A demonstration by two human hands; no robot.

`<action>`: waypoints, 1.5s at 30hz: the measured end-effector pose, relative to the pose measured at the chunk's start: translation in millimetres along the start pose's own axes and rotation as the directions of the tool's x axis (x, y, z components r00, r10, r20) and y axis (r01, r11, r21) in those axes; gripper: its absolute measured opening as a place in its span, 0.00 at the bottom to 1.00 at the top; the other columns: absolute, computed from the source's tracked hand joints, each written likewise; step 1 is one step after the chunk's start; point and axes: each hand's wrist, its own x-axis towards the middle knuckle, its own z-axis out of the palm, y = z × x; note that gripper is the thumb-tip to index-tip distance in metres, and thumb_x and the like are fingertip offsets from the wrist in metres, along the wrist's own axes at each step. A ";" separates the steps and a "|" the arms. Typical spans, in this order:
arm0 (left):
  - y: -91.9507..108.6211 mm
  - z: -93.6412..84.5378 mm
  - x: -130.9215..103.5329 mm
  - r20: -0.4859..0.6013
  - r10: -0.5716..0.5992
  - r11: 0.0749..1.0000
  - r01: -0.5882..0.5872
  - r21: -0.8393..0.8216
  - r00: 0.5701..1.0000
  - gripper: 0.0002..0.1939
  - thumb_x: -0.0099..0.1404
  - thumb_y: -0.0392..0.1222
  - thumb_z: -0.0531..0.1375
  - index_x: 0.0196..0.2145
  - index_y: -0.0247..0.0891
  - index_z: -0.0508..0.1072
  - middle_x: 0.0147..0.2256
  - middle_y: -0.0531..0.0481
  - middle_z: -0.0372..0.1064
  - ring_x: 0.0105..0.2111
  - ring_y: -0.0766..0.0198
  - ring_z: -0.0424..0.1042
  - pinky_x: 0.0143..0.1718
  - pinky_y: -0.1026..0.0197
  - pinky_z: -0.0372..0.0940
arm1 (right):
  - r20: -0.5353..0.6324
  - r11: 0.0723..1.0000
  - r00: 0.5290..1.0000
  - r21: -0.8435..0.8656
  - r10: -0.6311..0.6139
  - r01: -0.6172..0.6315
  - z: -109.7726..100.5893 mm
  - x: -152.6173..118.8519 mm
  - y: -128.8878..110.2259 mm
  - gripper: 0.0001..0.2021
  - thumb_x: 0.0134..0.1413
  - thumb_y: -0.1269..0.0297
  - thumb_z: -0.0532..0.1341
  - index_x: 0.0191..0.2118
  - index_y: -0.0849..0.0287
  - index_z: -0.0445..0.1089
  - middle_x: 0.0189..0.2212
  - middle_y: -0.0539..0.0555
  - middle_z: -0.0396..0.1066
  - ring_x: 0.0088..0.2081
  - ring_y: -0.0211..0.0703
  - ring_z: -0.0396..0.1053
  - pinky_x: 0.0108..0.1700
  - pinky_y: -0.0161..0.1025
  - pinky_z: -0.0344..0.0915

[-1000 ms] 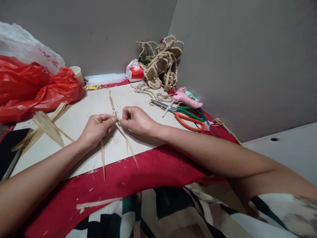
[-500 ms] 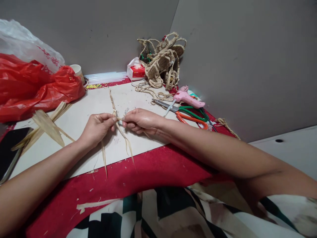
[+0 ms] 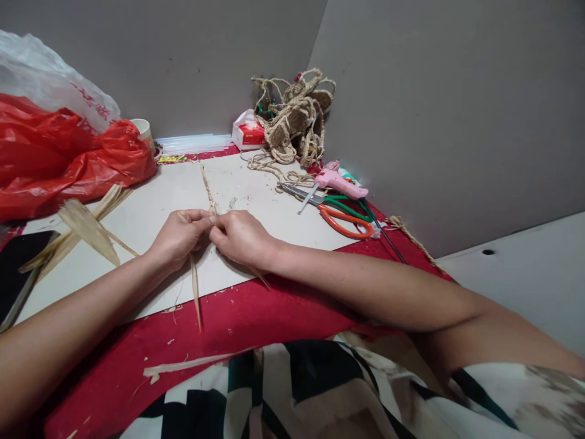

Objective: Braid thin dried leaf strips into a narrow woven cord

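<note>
A thin tan braid [image 3: 208,188] lies lengthwise on the white board [image 3: 256,190], its near end between my hands. My left hand [image 3: 183,236] pinches the strands at that end with thumb and forefinger. Right beside it, fingertips nearly touching, my right hand [image 3: 241,236] is closed on the strands too; its lower fingers are hidden. One loose strand [image 3: 195,292] hangs down below my left hand over the board's front edge. Another strand end [image 3: 260,277] shows under my right wrist.
Flat dry leaves [image 3: 86,228] and a phone [image 3: 22,274] lie left, near red plastic bags [image 3: 68,158]. Scissors [image 3: 342,219], a pink glue gun [image 3: 340,182] and coiled braided rope [image 3: 297,122] are at right and back. A tissue pack [image 3: 248,131] stands behind.
My right hand has moved left and closed in against my left hand. The strands that hung between the hands are now mostly hidden. The view has shifted slightly.
</note>
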 end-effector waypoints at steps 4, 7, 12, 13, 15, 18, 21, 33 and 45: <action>1.5 -1.0 1.2 -0.019 0.006 0.999 -0.007 -0.054 1.000 0.04 0.49 0.35 0.65 0.21 0.33 0.72 0.13 0.55 0.59 0.12 0.76 0.51 0.14 0.68 0.40 | 0.111 0.997 0.992 -0.033 -0.067 0.071 -18.1 -3.9 -4.1 0.14 0.57 0.62 0.54 0.25 0.62 0.70 0.24 0.55 0.69 0.26 0.38 0.62 0.30 0.36 0.54; 6.2 -1.5 0.5 0.023 -0.009 0.995 0.012 -0.096 1.000 0.04 0.51 0.35 0.65 0.22 0.32 0.73 0.16 0.53 0.62 0.12 0.78 0.49 0.13 0.68 0.39 | 0.032 0.994 0.999 0.104 -0.025 0.022 -37.3 -0.5 0.6 0.19 0.59 0.56 0.55 0.22 0.62 0.67 0.21 0.53 0.66 0.24 0.36 0.61 0.29 0.35 0.54; 12.8 -2.6 -0.7 0.092 -0.051 0.988 0.064 -0.143 0.994 0.05 0.55 0.34 0.62 0.23 0.31 0.73 0.18 0.51 0.63 0.12 0.79 0.44 0.13 0.67 0.36 | 0.052 0.885 0.994 0.451 0.100 -0.113 -39.6 16.1 12.2 0.15 0.62 0.63 0.54 0.26 0.63 0.66 0.24 0.53 0.68 0.25 0.33 0.62 0.29 0.31 0.58; 13.4 -2.8 -0.8 0.092 -0.058 0.987 0.070 -0.142 0.994 0.06 0.56 0.33 0.61 0.22 0.31 0.72 0.16 0.52 0.61 0.11 0.79 0.44 0.13 0.67 0.36 | 0.175 0.824 0.979 0.536 0.102 -0.181 -35.6 18.7 13.2 0.15 0.63 0.62 0.53 0.26 0.63 0.65 0.23 0.52 0.67 0.24 0.32 0.61 0.27 0.31 0.58; 13.9 -3.0 -1.0 0.093 -0.069 0.987 0.081 -0.136 0.993 0.07 0.57 0.32 0.60 0.22 0.32 0.71 0.15 0.52 0.61 0.11 0.79 0.45 0.13 0.68 0.37 | 0.407 0.682 0.910 0.643 0.082 -0.349 -28.0 22.3 14.3 0.17 0.64 0.59 0.52 0.26 0.62 0.62 0.19 0.49 0.62 0.19 0.30 0.56 0.22 0.29 0.55; 13.0 -3.5 -0.8 0.104 -0.061 0.991 0.073 -0.115 0.993 0.03 0.56 0.30 0.59 0.25 0.32 0.69 0.18 0.51 0.66 0.12 0.79 0.47 0.13 0.69 0.38 | 0.570 0.580 0.820 0.652 0.050 -0.488 -23.9 25.5 17.6 0.18 0.64 0.57 0.52 0.25 0.62 0.60 0.14 0.42 0.49 0.13 0.26 0.43 0.15 0.27 0.42; 10.5 -4.8 0.3 0.108 -0.032 0.997 0.040 -0.068 0.994 0.03 0.55 0.31 0.60 0.29 0.33 0.68 0.21 0.50 0.69 0.12 0.78 0.48 0.14 0.69 0.39 | 0.648 0.567 0.761 0.617 0.026 -0.546 -26.3 28.4 24.3 0.17 0.64 0.57 0.52 0.27 0.62 0.62 0.13 0.40 0.43 0.13 0.26 0.37 0.13 0.26 0.35; 14.9 -14.4 1.8 0.154 0.024 0.966 -0.063 0.253 0.988 0.10 0.52 0.38 0.65 0.33 0.35 0.71 0.22 0.52 0.68 0.17 0.73 0.58 0.19 0.67 0.49 | 0.687 0.230 0.716 0.682 0.124 -0.694 -19.3 24.4 20.8 0.14 0.61 0.70 0.49 0.24 0.62 0.59 0.11 0.40 0.40 0.13 0.26 0.33 0.11 0.24 0.36; 15.7 -3.1 -13.9 0.202 0.017 0.864 -0.116 0.489 0.979 0.09 0.61 0.38 0.55 0.40 0.35 0.68 0.19 0.51 0.68 0.17 0.67 0.65 0.20 0.65 0.57 | 0.518 0.288 0.814 0.763 0.262 -0.578 -9.8 11.8 8.6 0.16 0.57 0.72 0.54 0.19 0.58 0.53 0.09 0.42 0.46 0.11 0.27 0.39 0.11 0.28 0.37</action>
